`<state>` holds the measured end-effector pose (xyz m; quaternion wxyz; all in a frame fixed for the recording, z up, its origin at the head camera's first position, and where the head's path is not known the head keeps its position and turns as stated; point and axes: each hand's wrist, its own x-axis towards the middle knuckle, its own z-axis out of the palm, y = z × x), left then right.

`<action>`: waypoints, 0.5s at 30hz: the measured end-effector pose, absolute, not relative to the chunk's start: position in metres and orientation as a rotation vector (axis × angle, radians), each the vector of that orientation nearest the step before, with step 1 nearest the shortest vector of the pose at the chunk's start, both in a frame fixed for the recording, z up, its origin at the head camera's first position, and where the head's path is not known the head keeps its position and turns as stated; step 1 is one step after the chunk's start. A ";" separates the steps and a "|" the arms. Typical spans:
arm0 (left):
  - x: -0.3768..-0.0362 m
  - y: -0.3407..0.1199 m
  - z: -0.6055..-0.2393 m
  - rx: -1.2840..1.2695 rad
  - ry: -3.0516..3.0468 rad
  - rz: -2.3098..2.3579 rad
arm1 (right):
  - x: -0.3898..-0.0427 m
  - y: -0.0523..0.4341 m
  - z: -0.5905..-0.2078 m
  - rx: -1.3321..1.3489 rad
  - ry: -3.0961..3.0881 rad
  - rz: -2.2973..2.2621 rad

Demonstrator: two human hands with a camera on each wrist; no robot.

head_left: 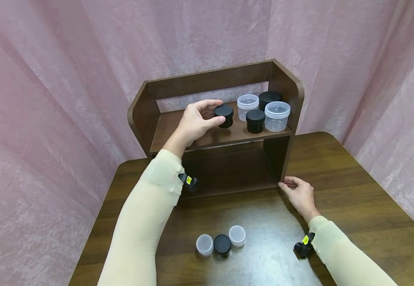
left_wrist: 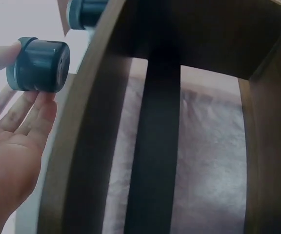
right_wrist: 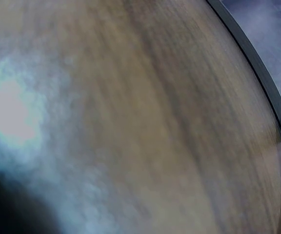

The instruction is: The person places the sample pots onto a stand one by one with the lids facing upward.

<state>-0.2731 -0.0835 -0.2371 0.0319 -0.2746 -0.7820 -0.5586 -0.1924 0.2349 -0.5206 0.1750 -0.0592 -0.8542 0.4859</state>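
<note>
the left hand (head_left: 195, 121) grips a round black jar (head_left: 224, 115) on the upper board of the dark wooden shelf (head_left: 289, 89), left of four smooth plastic jars. the right hand (head_left: 301, 194), fingers relaxed, touches the shelf's lower right corner on the glossy desk (head_left: 353, 190).

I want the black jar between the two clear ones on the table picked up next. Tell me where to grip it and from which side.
Grip the black jar by its round lid edge, coming straight down from above, fingers at front and back. It stands upright, with a clear jar tight on its left and another clear jar on its right, so the sides are probably blocked.
</note>
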 end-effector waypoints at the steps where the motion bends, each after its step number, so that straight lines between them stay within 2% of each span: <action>1: -0.277 -0.082 -0.238 -0.829 -2.415 -1.714 | -0.192 0.235 -0.520 -0.169 -2.421 1.379; 15: -0.308 -0.069 -0.247 -0.683 -2.456 -1.738 | -0.193 0.235 -0.521 -0.175 -2.418 1.385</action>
